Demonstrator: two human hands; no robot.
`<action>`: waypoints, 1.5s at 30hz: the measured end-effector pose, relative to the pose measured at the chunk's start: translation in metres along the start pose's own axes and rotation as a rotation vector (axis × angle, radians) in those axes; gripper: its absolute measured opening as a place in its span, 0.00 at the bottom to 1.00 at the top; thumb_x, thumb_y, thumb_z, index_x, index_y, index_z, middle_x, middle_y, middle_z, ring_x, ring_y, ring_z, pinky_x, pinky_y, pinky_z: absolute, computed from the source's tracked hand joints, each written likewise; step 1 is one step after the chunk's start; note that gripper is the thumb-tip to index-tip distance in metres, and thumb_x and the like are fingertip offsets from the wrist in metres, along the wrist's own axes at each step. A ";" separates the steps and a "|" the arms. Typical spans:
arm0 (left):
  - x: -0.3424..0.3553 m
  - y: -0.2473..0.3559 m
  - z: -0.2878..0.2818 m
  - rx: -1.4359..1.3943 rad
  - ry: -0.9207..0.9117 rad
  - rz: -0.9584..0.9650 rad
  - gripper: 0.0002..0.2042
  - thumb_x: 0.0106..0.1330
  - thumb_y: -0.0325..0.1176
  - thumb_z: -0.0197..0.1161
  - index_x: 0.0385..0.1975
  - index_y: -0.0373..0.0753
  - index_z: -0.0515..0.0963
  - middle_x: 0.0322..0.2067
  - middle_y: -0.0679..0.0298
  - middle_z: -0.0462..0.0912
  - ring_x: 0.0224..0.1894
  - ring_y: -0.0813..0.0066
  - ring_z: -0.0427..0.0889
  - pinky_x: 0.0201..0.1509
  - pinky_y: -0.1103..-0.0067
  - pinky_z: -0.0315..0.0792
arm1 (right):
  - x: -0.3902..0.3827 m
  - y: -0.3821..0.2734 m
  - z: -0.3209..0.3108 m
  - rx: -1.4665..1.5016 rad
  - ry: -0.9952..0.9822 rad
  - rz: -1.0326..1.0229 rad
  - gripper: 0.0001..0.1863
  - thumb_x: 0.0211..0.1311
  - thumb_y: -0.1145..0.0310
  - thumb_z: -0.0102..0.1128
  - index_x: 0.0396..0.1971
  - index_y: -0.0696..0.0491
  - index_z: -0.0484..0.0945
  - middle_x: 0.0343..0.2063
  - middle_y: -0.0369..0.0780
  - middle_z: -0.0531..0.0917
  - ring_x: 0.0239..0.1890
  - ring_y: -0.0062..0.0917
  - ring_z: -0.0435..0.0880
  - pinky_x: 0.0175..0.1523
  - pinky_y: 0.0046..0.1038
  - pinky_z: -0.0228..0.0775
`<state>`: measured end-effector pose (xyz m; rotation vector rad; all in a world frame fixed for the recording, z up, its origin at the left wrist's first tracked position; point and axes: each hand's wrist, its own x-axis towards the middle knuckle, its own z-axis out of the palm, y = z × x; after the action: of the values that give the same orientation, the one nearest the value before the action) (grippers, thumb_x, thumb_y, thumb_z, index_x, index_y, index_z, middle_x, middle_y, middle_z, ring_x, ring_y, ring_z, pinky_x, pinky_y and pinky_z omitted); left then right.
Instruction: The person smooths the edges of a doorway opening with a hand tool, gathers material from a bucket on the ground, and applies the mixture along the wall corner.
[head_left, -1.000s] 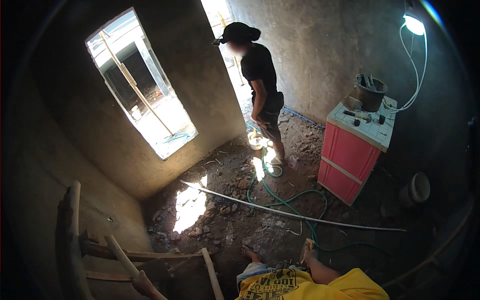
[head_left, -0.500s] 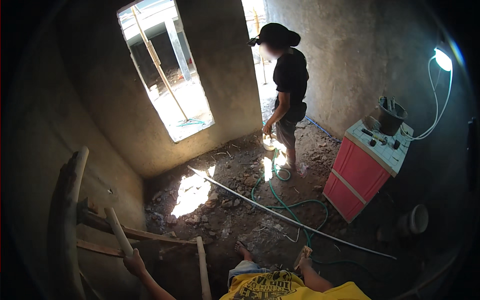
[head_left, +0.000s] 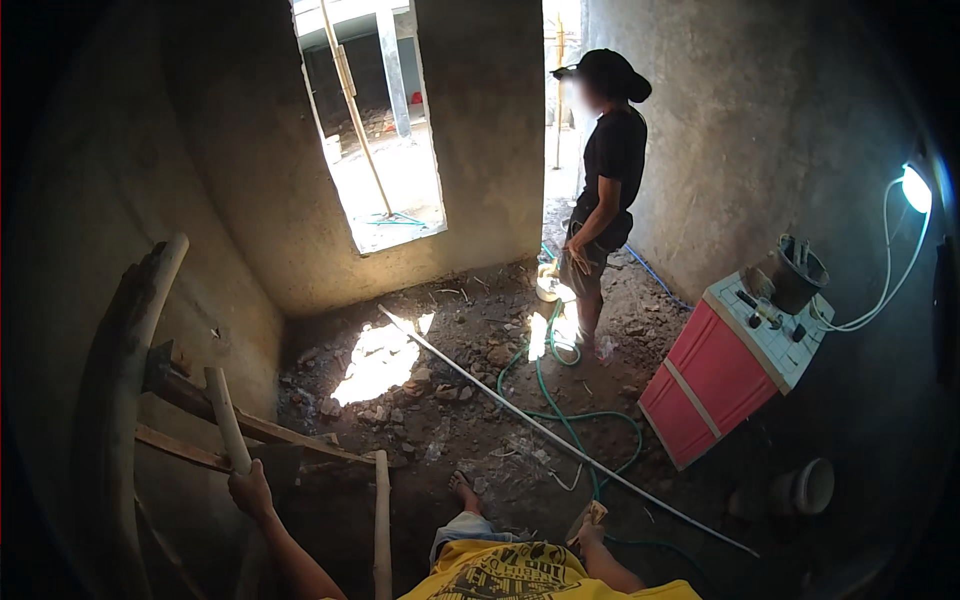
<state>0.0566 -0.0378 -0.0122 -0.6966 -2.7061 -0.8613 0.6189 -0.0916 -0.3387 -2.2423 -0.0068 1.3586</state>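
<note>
My left hand (head_left: pixel 251 491) is wrapped round the lower part of a pale round pole (head_left: pixel 229 420), which stands tilted beside a timber frame (head_left: pixel 275 432). Low in the middle, my right hand (head_left: pixel 593 533) is closed on a small tan-handled tool (head_left: pixel 597 512). A darker flat part shows beside its handle, but its exact kind is unclear. Another pale pole (head_left: pixel 382 520) stands between my left forearm and my body.
A person (head_left: pixel 612 170) in black stands near the doorway. A long white pipe (head_left: pixel 560 434) and a green hose (head_left: pixel 563 415) cross the rubble floor. A pink box-like stand (head_left: pixel 708 375) carries a dark bucket (head_left: pixel 798 277). A lit lamp (head_left: pixel 915 188) hangs at right.
The view has shifted, and the room sits differently in it. The other person's lowered hand has come up to the thigh. My hands keep their holds.
</note>
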 end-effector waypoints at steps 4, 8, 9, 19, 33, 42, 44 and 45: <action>-0.006 0.006 -0.008 -0.011 -0.015 -0.023 0.21 0.51 0.43 0.61 0.34 0.27 0.76 0.32 0.47 0.80 0.37 0.50 0.79 0.41 0.62 0.72 | -0.005 0.000 0.000 0.005 0.018 -0.025 0.29 0.64 0.52 0.45 0.51 0.64 0.63 0.42 0.46 0.74 0.39 0.33 0.76 0.41 0.34 0.66; -0.001 -0.004 -0.005 -0.029 0.004 -0.041 0.21 0.51 0.42 0.61 0.33 0.27 0.76 0.32 0.48 0.80 0.37 0.51 0.79 0.41 0.63 0.72 | -0.012 -0.003 0.000 -0.055 0.029 -0.017 0.28 0.64 0.52 0.45 0.48 0.65 0.65 0.38 0.44 0.74 0.36 0.31 0.75 0.40 0.34 0.65; 0.001 -0.003 -0.002 -0.038 -0.001 -0.022 0.21 0.51 0.43 0.61 0.33 0.27 0.76 0.32 0.47 0.80 0.37 0.51 0.79 0.41 0.63 0.72 | 0.001 0.004 0.000 -0.056 0.038 -0.031 0.28 0.64 0.52 0.45 0.48 0.65 0.65 0.37 0.44 0.74 0.36 0.31 0.74 0.41 0.34 0.65; 0.007 -0.009 -0.001 0.031 0.029 0.008 0.23 0.52 0.45 0.60 0.34 0.26 0.76 0.31 0.44 0.79 0.37 0.49 0.79 0.40 0.62 0.71 | -0.005 -0.004 0.000 -0.097 0.018 -0.043 0.26 0.64 0.54 0.46 0.50 0.62 0.65 0.39 0.45 0.74 0.39 0.33 0.74 0.41 0.35 0.65; 0.008 -0.013 0.010 -0.001 -0.018 -0.007 0.22 0.52 0.43 0.61 0.36 0.26 0.75 0.33 0.44 0.79 0.38 0.49 0.78 0.42 0.63 0.71 | 0.002 0.003 0.001 -0.042 0.032 -0.013 0.28 0.63 0.53 0.47 0.51 0.63 0.62 0.36 0.44 0.74 0.33 0.31 0.75 0.37 0.36 0.65; 0.005 -0.008 0.003 0.013 -0.009 -0.043 0.21 0.51 0.43 0.62 0.32 0.27 0.75 0.30 0.46 0.79 0.35 0.49 0.79 0.39 0.62 0.71 | 0.013 -0.008 0.010 -0.117 0.149 0.147 0.26 0.63 0.52 0.48 0.47 0.61 0.67 0.33 0.42 0.75 0.29 0.31 0.75 0.34 0.37 0.65; 0.004 -0.008 0.003 0.006 -0.007 -0.043 0.21 0.51 0.43 0.62 0.32 0.27 0.75 0.30 0.46 0.79 0.35 0.49 0.79 0.39 0.63 0.71 | 0.014 -0.010 0.009 -0.103 0.158 0.198 0.26 0.63 0.51 0.47 0.47 0.61 0.67 0.34 0.42 0.75 0.30 0.31 0.75 0.35 0.37 0.65; 0.003 -0.005 0.004 -0.003 0.007 -0.023 0.21 0.51 0.43 0.62 0.32 0.26 0.75 0.30 0.46 0.78 0.35 0.49 0.79 0.39 0.62 0.71 | 0.020 -0.006 0.008 -0.076 0.143 0.193 0.26 0.63 0.51 0.47 0.49 0.60 0.67 0.36 0.43 0.75 0.32 0.32 0.76 0.36 0.37 0.66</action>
<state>0.0508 -0.0381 -0.0169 -0.6631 -2.7129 -0.8712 0.6238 -0.0781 -0.3558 -2.4518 0.2163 1.3102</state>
